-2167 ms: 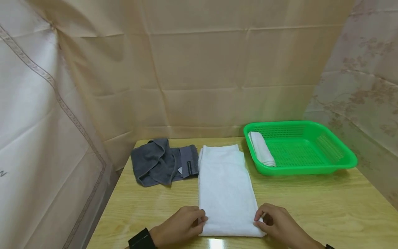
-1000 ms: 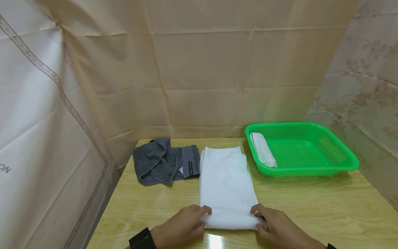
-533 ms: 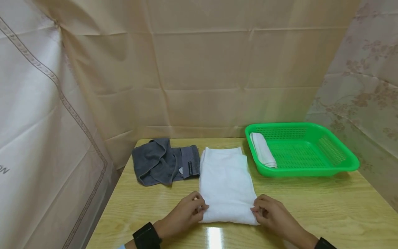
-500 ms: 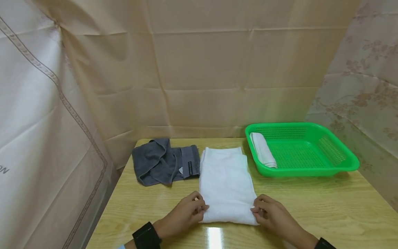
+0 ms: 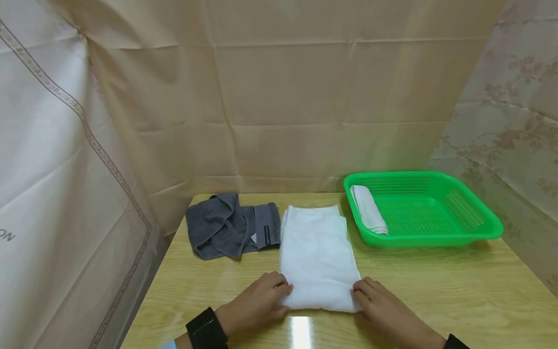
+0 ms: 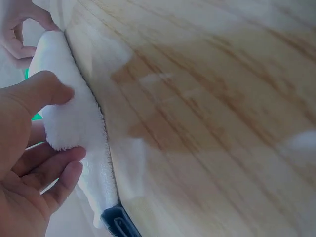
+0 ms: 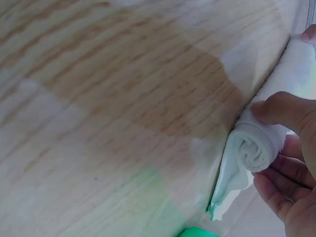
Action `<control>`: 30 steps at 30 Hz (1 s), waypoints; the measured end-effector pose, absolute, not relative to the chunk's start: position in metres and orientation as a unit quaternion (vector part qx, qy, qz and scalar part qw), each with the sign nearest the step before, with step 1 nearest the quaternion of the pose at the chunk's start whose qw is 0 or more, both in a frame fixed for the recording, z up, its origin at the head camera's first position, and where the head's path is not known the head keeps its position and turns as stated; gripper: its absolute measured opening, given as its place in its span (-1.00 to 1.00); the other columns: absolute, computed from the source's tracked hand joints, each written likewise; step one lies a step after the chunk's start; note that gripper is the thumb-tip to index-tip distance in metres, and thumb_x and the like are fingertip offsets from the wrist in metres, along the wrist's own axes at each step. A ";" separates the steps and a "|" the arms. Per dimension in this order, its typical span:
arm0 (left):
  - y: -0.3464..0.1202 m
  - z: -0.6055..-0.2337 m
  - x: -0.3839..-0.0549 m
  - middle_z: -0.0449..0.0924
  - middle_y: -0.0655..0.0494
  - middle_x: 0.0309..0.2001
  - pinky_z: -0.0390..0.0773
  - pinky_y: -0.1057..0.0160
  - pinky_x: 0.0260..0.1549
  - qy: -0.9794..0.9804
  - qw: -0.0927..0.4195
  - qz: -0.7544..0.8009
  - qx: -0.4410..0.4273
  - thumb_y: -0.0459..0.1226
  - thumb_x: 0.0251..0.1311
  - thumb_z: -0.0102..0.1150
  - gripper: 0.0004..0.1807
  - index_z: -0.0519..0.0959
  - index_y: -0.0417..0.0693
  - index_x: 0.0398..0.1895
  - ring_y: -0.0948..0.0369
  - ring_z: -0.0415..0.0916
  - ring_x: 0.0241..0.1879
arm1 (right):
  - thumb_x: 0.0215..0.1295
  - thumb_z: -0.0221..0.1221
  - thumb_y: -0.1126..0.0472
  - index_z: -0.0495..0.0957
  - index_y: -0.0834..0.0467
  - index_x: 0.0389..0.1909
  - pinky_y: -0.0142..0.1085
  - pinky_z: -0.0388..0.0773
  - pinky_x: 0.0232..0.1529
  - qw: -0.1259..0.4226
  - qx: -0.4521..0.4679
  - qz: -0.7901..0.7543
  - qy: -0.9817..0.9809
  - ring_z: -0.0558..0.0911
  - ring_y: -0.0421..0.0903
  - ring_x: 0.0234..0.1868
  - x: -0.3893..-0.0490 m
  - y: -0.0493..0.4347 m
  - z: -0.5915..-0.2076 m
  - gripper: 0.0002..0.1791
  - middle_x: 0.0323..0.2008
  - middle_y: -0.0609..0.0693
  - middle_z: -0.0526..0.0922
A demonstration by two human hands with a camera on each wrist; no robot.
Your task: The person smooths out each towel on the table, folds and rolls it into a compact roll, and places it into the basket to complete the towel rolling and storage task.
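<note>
A white towel (image 5: pixel 320 257) lies lengthwise on the table, its near end rolled up. My left hand (image 5: pixel 261 300) pinches the left end of that roll, with the thumb on the near side and the fingers over the far side in the left wrist view. At the right end, my right hand (image 5: pixel 377 305) grips the roll likewise. Spiral layers of the rolled towel (image 7: pixel 254 153) show at its end in the right wrist view. Left of the white towel lies a crumpled dark grey towel (image 5: pixel 222 228), its banded end close to the white edge.
A green plastic basket (image 5: pixel 436 238) stands at the back right of the wooden table (image 5: pixel 436 276). Inside it, along the left wall, lies a rolled white towel (image 5: pixel 368 210). Beige cloth (image 5: pixel 279 97) hangs behind the table, with more cloth at both sides.
The towel's flat near end has been turned up into a roll, and its near edge has moved away from me. Both hands have moved forward with it. The grey towel and basket stay put.
</note>
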State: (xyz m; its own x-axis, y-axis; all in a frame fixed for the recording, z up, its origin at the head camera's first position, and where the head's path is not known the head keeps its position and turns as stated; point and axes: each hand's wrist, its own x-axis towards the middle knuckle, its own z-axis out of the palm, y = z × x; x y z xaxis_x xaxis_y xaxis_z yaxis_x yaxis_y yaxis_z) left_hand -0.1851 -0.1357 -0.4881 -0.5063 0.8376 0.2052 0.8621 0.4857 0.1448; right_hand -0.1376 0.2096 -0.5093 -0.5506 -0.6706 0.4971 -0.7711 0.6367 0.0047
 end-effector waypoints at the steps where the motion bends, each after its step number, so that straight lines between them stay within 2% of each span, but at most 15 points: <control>1: -0.136 -0.489 -0.186 0.57 0.14 -0.04 0.52 0.36 -0.04 -0.860 0.053 -0.114 -0.494 -0.14 0.28 0.42 -0.60 0.67 -0.11 0.11 0.30 0.48 -0.05 | -0.17 0.47 0.31 0.61 0.19 -0.25 -0.28 0.49 -0.10 0.242 0.412 0.108 -0.872 0.51 -0.12 -0.14 -0.139 0.210 -0.511 -0.62 -0.16 -0.07 0.55; 4: -0.135 -0.490 -0.186 0.58 0.09 -0.02 0.54 0.37 -0.04 -0.861 0.042 -0.124 -0.491 -0.21 0.32 0.34 -0.61 0.62 -0.15 0.15 0.29 0.50 -0.05 | -0.16 0.43 0.30 0.62 0.20 -0.23 -0.28 0.54 -0.12 0.247 0.396 0.117 -0.877 0.55 -0.13 -0.16 -0.140 0.210 -0.515 -0.63 -0.19 -0.07 0.57; 6: -0.134 -0.488 -0.187 0.56 0.09 -0.04 0.54 0.39 -0.08 -0.865 0.014 -0.145 -0.480 -0.24 0.35 0.29 -0.62 0.56 -0.11 0.19 0.31 0.49 -0.08 | -0.12 0.41 0.30 0.64 0.21 -0.20 -0.30 0.59 -0.16 0.233 0.377 0.132 -0.887 0.59 -0.14 -0.17 -0.140 0.209 -0.515 -0.64 -0.21 -0.07 0.60; 11: -0.134 -0.488 -0.192 0.51 0.21 -0.11 0.53 0.36 -0.13 -0.869 -0.076 -0.229 -0.431 -0.28 0.43 0.15 -0.64 0.40 0.17 0.22 0.38 0.45 -0.15 | 0.08 0.43 0.30 0.60 0.16 -0.05 -0.32 0.59 -0.33 0.130 0.308 0.212 -0.918 0.58 -0.26 -0.29 -0.141 0.212 -0.509 -0.62 -0.20 -0.06 0.65; 14: -0.133 -0.491 -0.194 0.48 0.29 -0.27 0.52 0.36 -0.25 -0.868 -0.109 -0.284 -0.393 -0.27 0.44 0.10 -0.62 0.37 0.29 0.22 0.39 0.44 -0.29 | 0.22 0.40 0.30 0.50 0.07 -0.01 -0.38 0.50 -0.40 0.069 0.283 0.297 -0.909 0.50 -0.37 -0.41 -0.145 0.217 -0.507 -0.62 -0.21 -0.07 0.69; 17: -0.133 -0.495 -0.197 0.41 0.33 -0.46 0.44 0.39 -0.45 -0.863 -0.132 -0.335 -0.354 -0.24 0.47 0.08 -0.65 0.38 0.32 0.21 0.40 0.38 -0.48 | 0.35 0.33 0.29 0.41 0.03 -0.02 -0.42 0.46 -0.45 0.026 0.269 0.376 -0.886 0.47 -0.41 -0.49 -0.151 0.220 -0.508 -0.68 -0.31 -0.16 0.71; 19: -0.133 -0.495 -0.199 0.37 0.33 -0.53 0.39 0.39 -0.53 -0.861 -0.141 -0.356 -0.335 -0.22 0.50 0.07 -0.72 0.42 0.32 0.17 0.41 0.35 -0.56 | 0.42 0.29 0.26 0.38 0.02 -0.04 -0.44 0.43 -0.51 0.007 0.261 0.407 -0.875 0.43 -0.43 -0.54 -0.156 0.222 -0.509 -0.72 -0.45 -0.27 0.64; 21: -0.132 -0.494 -0.201 0.43 0.34 -0.50 0.41 0.40 -0.52 -0.861 -0.139 -0.364 -0.326 -0.22 0.51 0.09 -0.78 0.51 0.28 0.10 0.42 0.37 -0.54 | 0.45 0.27 0.23 0.38 0.01 -0.08 -0.44 0.40 -0.54 0.000 0.252 0.420 -0.872 0.39 -0.43 -0.56 -0.159 0.223 -0.509 -0.77 -0.54 -0.35 0.53; 24: -0.130 -0.491 -0.204 0.55 0.36 -0.32 0.49 0.40 -0.39 -0.867 -0.119 -0.355 -0.330 -0.27 0.47 0.15 -0.84 0.64 0.18 -0.03 0.43 0.43 -0.40 | 0.43 0.30 0.21 0.46 0.00 -0.16 -0.44 0.39 -0.55 0.010 0.248 0.416 -0.875 0.37 -0.43 -0.55 -0.161 0.224 -0.509 -0.83 -0.55 -0.35 0.44; 27: -0.131 -0.490 -0.204 0.55 0.34 -0.12 0.52 0.38 -0.20 -0.877 -0.066 -0.309 -0.362 -0.29 0.41 0.24 -0.87 0.73 0.12 -0.11 0.40 0.43 -0.21 | 0.34 0.36 0.26 0.55 -0.01 -0.27 -0.41 0.46 -0.50 0.045 0.257 0.388 -0.884 0.45 -0.38 -0.48 -0.161 0.222 -0.509 -0.83 -0.39 -0.27 0.49; 30: -0.134 -0.491 -0.202 0.47 0.32 -0.05 0.46 0.32 -0.09 -0.885 -0.013 -0.249 -0.394 -0.21 0.33 0.34 -0.86 0.76 0.14 -0.09 0.33 0.36 -0.10 | 0.25 0.41 0.31 0.60 -0.02 -0.34 -0.42 0.53 -0.44 0.082 0.277 0.334 -0.897 0.53 -0.33 -0.39 -0.159 0.219 -0.509 -0.81 -0.25 -0.20 0.46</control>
State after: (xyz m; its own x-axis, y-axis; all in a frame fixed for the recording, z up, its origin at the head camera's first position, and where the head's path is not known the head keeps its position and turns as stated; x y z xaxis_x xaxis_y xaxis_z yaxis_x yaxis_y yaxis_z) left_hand -0.2025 -0.1339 -0.4905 -0.6891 0.7038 0.1730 0.6909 0.5658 0.4500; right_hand -0.1586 0.2192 -0.5087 -0.8328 -0.4422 0.3329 -0.5523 0.6234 -0.5535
